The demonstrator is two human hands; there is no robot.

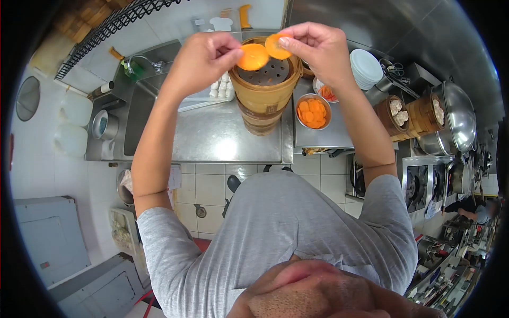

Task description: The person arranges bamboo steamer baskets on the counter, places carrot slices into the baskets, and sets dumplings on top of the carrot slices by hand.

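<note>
Over the top of a tall stack of bamboo steamers point(265, 95), my left hand point(214, 55) pinches one round orange carrot slice point(253, 57) by its edge. A second carrot slice point(278, 46) is pinched in my right hand point(321, 47), just to the right of the first and slightly higher. Below both slices the top steamer shows a dark perforated liner point(268, 72). Right of the stack stands a metal bowl of carrot slices point(313, 112), with a plate of shredded carrot point(327, 93) behind it.
A tray of white pieces point(220, 90) lies left of the steamers, near the sink point(139, 119). On the right are stacked white plates point(366, 66), small steamers with dumplings point(397, 114), a large metal lid point(460, 116) and a stove point(417, 183). Another person point(481, 213) is far right.
</note>
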